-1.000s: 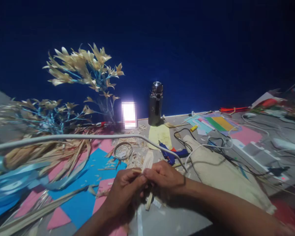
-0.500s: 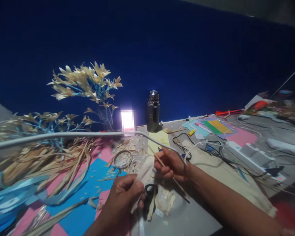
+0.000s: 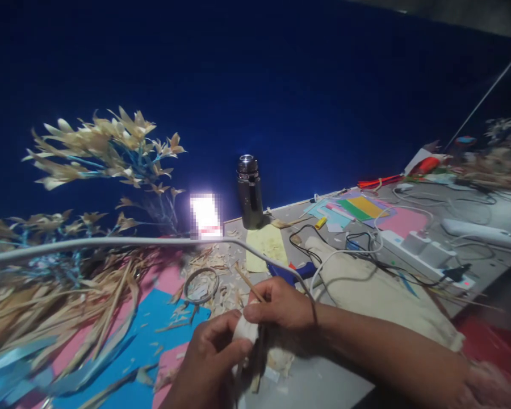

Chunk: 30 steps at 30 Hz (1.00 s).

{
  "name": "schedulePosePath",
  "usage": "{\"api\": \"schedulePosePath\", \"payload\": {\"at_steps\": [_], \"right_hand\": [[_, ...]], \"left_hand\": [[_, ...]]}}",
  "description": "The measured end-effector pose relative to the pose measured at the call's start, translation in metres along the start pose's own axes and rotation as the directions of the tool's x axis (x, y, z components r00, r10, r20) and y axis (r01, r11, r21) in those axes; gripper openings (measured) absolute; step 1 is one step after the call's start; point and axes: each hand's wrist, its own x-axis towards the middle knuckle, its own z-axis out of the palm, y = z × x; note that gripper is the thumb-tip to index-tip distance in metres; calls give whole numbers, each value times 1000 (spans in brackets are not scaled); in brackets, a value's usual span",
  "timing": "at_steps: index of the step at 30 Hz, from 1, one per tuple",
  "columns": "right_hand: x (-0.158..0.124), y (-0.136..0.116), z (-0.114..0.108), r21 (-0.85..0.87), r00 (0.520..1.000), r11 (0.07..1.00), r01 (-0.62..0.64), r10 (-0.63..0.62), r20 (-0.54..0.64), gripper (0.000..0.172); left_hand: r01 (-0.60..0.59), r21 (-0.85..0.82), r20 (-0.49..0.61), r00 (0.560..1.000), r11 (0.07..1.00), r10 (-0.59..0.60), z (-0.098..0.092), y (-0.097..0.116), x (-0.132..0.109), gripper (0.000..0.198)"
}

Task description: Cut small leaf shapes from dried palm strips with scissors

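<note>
Evidently, in the head view, both hands work together above the near edge of the bench (image 3: pixel 327 375). The left hand (image 3: pixel 219 349) pinches a pale strip (image 3: pixel 246 331) between thumb and fingers; the right hand (image 3: pixel 276 304) closes on a thin stick (image 3: pixel 246 278), its thumb against the strip's upper end. Whether stick and strip touch is hidden by the right hand's fingers. To handle them well, I would keep the left pinch light but close to the right thumb, so the strip stays flat and taut without creasing, and let the right fingers steady the stick. Keeping its free end clear of the white cable (image 3: pixel 111 242) and the blue glue gun (image 3: pixel 279 272) seems wise. Toward the bench's back edge, a dark flask (image 3: pixel 250 199) stands upright.
</note>
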Motion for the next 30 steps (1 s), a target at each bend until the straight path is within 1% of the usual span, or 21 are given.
{"api": "schedulePosePath", "payload": {"at_steps": [2,5,7,8,9,10,11,12,14,17,18,20,22,23,25,27,29,30], "right_hand": [[0,1,1,-19,1000,1000,18,-18,11,50],[3,2,-4,-52,996,995,86,-85,14,47],[7,-1,-12,31,990,989,141,-141,-30,48],[10,-4,-17,116,984,978,171,-163,-78,50],[12,-7,-21,214,979,960,181,-154,-136,53],[14,-11,-24,281,973,940,194,-149,-176,54],[15,-15,-26,332,966,918,216,-151,-210,55],[16,-18,-26,369,963,902,226,-150,-222,54],[14,-18,-21,416,970,884,214,-141,-200,51],[7,-5,-5,415,988,899,139,-94,-126,51],[5,0,1,393,992,913,107,-73,-100,52],[0,11,9,321,999,946,40,-28,-41,55],[-2,15,13,223,1000,975,-9,4,24,58],[-2,15,12,174,999,985,-9,2,42,58],[-1,12,8,71,998,996,48,-50,32,55],[1,8,1,-62,991,989,135,-136,-13,46],[3,6,-6,-256,978,949,183,-202,-52,35],[3,5,-9,-371,966,906,202,-246,-75,33]], "left_hand": [[20,-76,-1,1000,997,-20,4,1,-3,30],[57,-165,0,998,985,-58,6,7,-7,34],[49,-213,-37,998,976,-58,4,15,-5,31],[16,-246,-86,996,969,-38,2,19,-4,29],[-30,-286,-149,989,958,-13,-1,22,-2,30],[-76,-323,-208,978,943,8,-3,25,1,30],[-108,-348,-244,970,931,21,-5,26,3,30],[-116,-354,-253,967,928,24,-7,25,5,29],[-61,-292,-198,980,954,2,-5,19,7,30],[-58,-165,-201,979,985,24,3,4,7,41],[-67,-141,-216,976,988,36,5,-1,7,41],[-59,-122,-239,971,991,29,6,-7,7,34],[-40,-141,-262,965,989,2,4,-7,8,30],[-42,-153,-278,961,987,-2,2,-5,8,30],[-86,-164,-315,948,983,31,-1,1,8,27],[-145,-162,-343,936,976,82,0,7,7,23],[-169,-166,-329,938,972,107,1,11,6,25],[-158,-167,-308,946,973,101,2,12,6,26]]}}
